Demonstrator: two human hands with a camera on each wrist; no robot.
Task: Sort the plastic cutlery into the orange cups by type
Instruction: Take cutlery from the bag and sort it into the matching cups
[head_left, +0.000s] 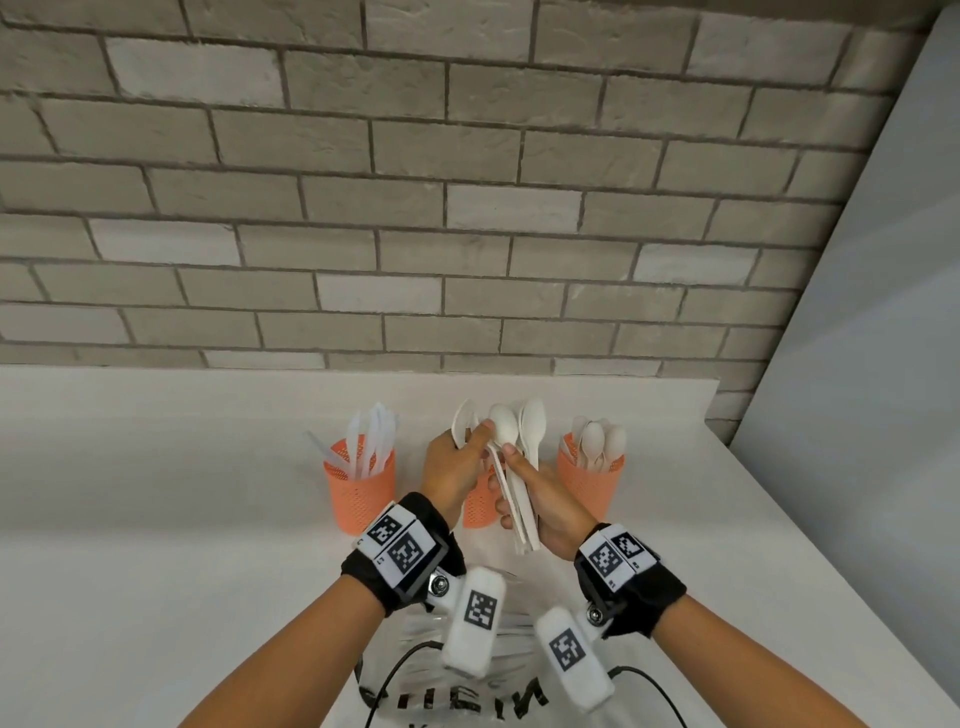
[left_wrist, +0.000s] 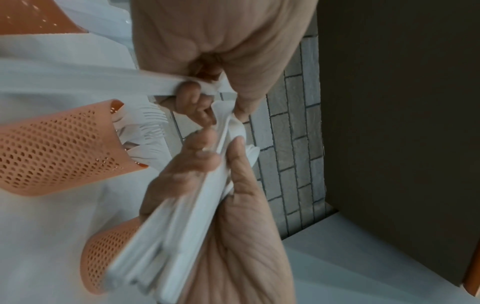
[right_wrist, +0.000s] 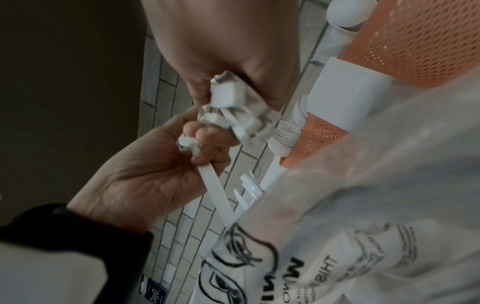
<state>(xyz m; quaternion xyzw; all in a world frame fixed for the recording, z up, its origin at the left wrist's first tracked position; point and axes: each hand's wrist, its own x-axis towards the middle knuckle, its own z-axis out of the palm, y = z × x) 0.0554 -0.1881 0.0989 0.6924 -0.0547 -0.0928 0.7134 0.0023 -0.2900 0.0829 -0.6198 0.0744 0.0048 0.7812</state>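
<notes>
My right hand (head_left: 511, 483) grips a bundle of white plastic spoons (head_left: 522, 426) by the handles, bowls pointing up. My left hand (head_left: 475, 439) pinches a single spoon (right_wrist: 215, 195) at the left side of that bundle. Both hands are raised in front of the middle orange cup (head_left: 475, 512), which is mostly hidden in the head view; the left wrist view shows forks in this cup (left_wrist: 59, 148). The left orange cup (head_left: 358, 488) holds clear knives. The right orange cup (head_left: 592, 483) holds spoons. The handle ends (right_wrist: 233, 102) stick out below my right palm.
All three cups stand in a row on a white counter (head_left: 182, 493) against a grey brick wall (head_left: 467, 208). A clear printed plastic bag (head_left: 467, 691) lies on the counter below my wrists. A pale panel (head_left: 883, 364) rises at the right.
</notes>
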